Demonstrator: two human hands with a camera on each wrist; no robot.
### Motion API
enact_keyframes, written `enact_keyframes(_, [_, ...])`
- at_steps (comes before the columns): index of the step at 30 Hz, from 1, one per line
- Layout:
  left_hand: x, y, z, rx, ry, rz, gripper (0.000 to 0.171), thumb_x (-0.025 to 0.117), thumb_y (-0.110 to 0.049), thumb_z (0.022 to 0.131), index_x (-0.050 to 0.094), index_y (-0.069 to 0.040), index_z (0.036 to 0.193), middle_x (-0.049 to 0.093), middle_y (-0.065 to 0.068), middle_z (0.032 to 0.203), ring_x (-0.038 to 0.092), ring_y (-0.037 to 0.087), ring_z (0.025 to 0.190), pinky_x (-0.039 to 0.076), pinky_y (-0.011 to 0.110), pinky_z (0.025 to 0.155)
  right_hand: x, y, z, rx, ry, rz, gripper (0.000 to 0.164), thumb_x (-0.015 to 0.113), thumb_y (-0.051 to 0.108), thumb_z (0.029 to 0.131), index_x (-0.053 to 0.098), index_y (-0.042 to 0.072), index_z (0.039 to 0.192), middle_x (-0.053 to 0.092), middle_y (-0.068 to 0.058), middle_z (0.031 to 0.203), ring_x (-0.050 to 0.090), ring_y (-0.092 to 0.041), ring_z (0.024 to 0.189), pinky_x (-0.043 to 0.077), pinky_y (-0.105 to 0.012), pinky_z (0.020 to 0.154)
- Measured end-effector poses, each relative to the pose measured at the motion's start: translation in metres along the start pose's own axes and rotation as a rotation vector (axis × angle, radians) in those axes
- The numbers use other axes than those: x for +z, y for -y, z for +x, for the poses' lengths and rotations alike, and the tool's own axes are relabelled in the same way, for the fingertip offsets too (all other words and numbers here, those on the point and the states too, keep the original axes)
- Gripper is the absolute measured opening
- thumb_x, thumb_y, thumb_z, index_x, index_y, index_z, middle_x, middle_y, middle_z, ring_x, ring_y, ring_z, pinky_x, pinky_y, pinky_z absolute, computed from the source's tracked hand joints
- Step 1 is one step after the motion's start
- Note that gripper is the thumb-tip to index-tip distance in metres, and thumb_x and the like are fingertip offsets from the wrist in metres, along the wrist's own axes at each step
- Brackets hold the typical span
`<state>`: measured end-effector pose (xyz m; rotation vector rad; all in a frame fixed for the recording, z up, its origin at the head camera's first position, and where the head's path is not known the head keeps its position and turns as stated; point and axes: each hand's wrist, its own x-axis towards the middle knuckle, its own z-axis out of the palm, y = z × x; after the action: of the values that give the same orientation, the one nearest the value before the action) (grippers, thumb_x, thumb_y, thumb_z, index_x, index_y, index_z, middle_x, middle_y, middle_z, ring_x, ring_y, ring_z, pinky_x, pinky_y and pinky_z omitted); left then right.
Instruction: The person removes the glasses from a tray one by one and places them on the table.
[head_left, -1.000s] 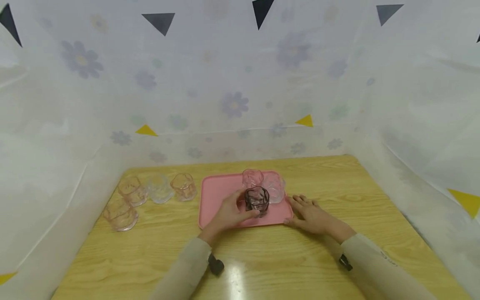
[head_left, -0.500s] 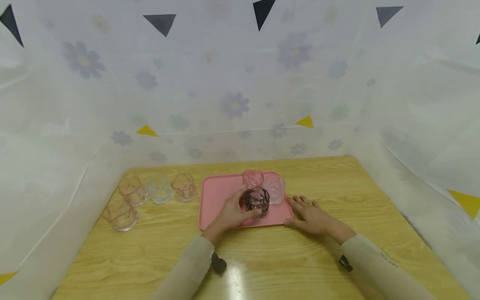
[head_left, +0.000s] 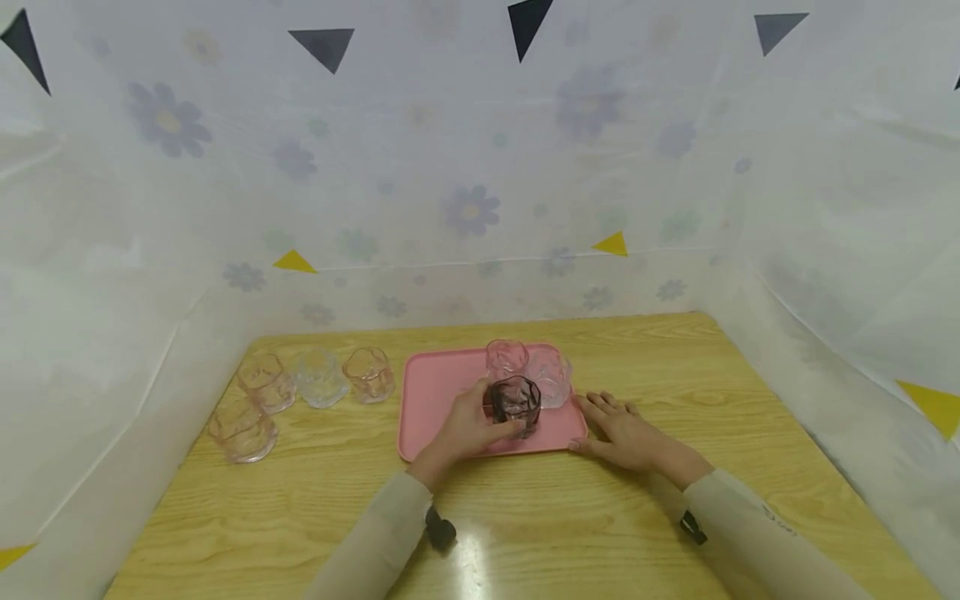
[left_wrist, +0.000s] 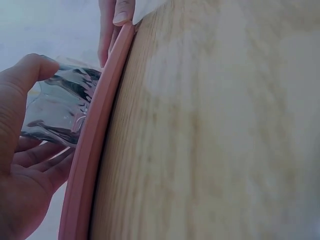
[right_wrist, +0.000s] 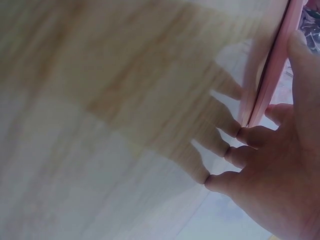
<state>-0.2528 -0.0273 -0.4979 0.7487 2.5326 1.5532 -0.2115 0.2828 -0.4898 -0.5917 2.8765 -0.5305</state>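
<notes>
Tray (head_left: 433, 396): plain pink. Darkest cup (head_left: 519, 406): translucent smoky black. Table (head_left: 600, 533): yellow-brown wood grain. Sleeves (head_left: 378, 533): pale beige. Backdrop (head_left: 420, 150): white, patterned with mauve flowers (head_left: 471, 210), bearing dark and yellow triangles (head_left: 327, 48).

The left grip (left_wrist: 25, 180) held a dark-streaked glass (left_wrist: 55, 107) behind the rim of a pink tray (left_wrist: 92, 135) on the wood-grained worktop (left_wrist: 215, 125), the right grip (left_wrist: 119, 15) touching its far end.

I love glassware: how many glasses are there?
7. On the table left of the tray: front glass, second glass, third glass, fourth glass. On the tray: rear glass, right glass, dark glass in the left hand. None seems hidden.
</notes>
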Motion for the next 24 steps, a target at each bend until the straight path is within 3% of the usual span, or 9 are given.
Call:
enact_keyframes(10, [-0.020,-0.006,-0.013,0.010,-0.072,0.031,0.069,0.088,-0.033,0.087,0.056,-0.010,0.144,0.071,0.010,0.128,0.069,0.021,0.114,0.060,0.037,0.094,-0.001,0.002,-0.001,-0.001,0.008,0.001,0.089,0.057,0.063,0.102,0.031,0.008,0.166,0.031,-0.032,0.167,0.023,-0.055,0.156,0.019,-0.083,0.118])
enact_keyframes(14, [-0.031,-0.007,-0.018,0.003,-0.104,0.036,0.068,0.088,-0.030,0.087,0.057,-0.008,0.143,0.072,0.011,0.127,0.069,0.022,0.115,0.060,0.036,0.094,-0.001,0.000,-0.001,-0.004,-0.003,0.000,0.089,0.058,0.063,0.102,0.031,0.008,0.166,0.032,-0.032,0.167,0.024,-0.056,0.156,0.019,-0.083,0.117])
enact_keyframes(24, [-0.064,0.000,-0.041,-0.001,-0.153,0.002,0.067,0.087,-0.024,0.089,0.055,-0.003,0.144,0.071,0.015,0.125,0.069,0.032,0.118,0.061,0.047,0.098,-0.001,0.002,-0.001,-0.015,-0.004,0.000,0.088,0.058,0.061,0.103,0.031,0.005,0.166,0.031,-0.033,0.166,0.024,-0.057,0.155,0.020,-0.083,0.117])
